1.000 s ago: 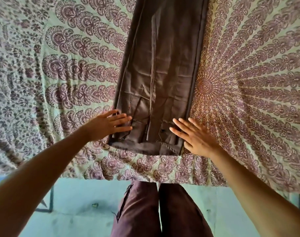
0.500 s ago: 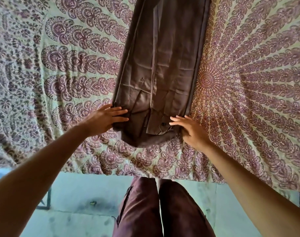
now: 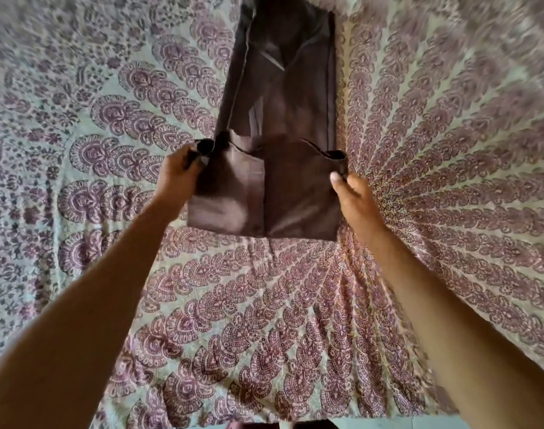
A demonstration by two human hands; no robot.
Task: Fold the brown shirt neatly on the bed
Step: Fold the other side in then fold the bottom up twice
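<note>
Nearest the camera, a thin strip of pale blue-green floor (image 3: 403, 424) showed past the near edge of the bed (image 3: 249, 320). The bed was spread with a cover (image 3: 450, 187) printed in purple and cream, its pattern fanning out from a point near the middle. Two bare forearms reached forward over this cover from the lower corners of the view.

Farther on, the left hand (image 3: 179, 173) was closed round the left corner of the near end of the brown shirt (image 3: 283, 97), its fingers curled over a small bunch of cloth. The right hand (image 3: 354, 196) gripped the right corner of the same end, with the thumb pressed on top of the cloth and the other fingers hidden beneath. Between the two hands that near end was held raised and turned back toward the far end, so a doubled panel of cloth hung below the hands with a straight lower fold.

Beyond the hands, the rest of the shirt lay flat on the cover as a long narrow strip with straight sides, running away from the person to the top of the view. The outer parts of the picture were blurred.
</note>
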